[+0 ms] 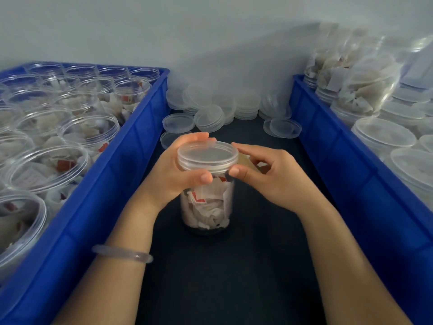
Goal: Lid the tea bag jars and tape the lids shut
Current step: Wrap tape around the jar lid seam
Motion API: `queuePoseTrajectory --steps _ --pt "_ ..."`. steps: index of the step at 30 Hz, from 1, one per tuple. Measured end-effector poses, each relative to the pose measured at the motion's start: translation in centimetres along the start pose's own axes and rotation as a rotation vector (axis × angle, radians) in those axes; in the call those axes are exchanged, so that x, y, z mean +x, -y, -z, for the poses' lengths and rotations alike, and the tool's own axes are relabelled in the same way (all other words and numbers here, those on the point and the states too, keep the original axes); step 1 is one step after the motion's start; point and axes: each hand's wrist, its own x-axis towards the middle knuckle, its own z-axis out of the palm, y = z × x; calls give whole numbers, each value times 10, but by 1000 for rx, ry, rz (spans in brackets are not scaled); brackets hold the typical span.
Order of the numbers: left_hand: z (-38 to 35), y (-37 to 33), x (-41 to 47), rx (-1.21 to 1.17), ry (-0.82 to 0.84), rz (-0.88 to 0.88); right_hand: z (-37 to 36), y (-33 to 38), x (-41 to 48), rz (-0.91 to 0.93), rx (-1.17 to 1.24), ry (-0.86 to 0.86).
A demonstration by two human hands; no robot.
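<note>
A: Where is the jar [207,207]?
B: Centre of the frame, upright on the dark table [234,277], between two blue crates; it holds white tea bags with red tags, and a clear lid [207,154] sits on its mouth.
A: And the fingers?
B: The left hand [171,177] is curled round the jar's top, thumb on the near side just under the lid, fingers behind it; the right hand [271,177] pinches the lid's right edge between thumb and forefinger, its other fingers loosely bent; something pale yellow shows behind that edge, I cannot tell what.
A: Around it?
B: The left crate [131,165] is full of open jars of tea bags; the right crate [328,151] holds lidded jars, stacked; loose lids [222,104] are heaped at the upper centre against the wall; a pale bracelet [121,254] circles the left wrist.
</note>
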Motion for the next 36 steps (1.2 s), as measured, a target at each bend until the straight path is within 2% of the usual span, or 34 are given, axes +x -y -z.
queuePoseTrajectory --steps 3,6,10,12,14,19,26,32,36 --pt "10 -15 2 248 31 8 -2 -1 -2 31 -31 -48" --pt "11 -38 9 597 155 66 -6 -1 -2 49 -125 -111" --pt "-15 -59 31 1073 181 235 -6 -3 -3 30 -216 28" --pt "-21 -61 39 1067 188 253 -1 -7 -3 27 -247 92" --pt "-17 -62 44 1005 230 263 3 -9 -3 24 -227 84" --pt "-4 -61 40 907 292 244 5 -8 -4 -17 -37 -15" --pt "-2 -60 31 928 308 163 -11 -10 3 66 -181 -261" --pt "-17 -64 38 1004 287 164 -9 -10 4 -15 -110 -214" --pt "-26 -66 46 1001 255 248 2 -8 1 -2 -39 -68"
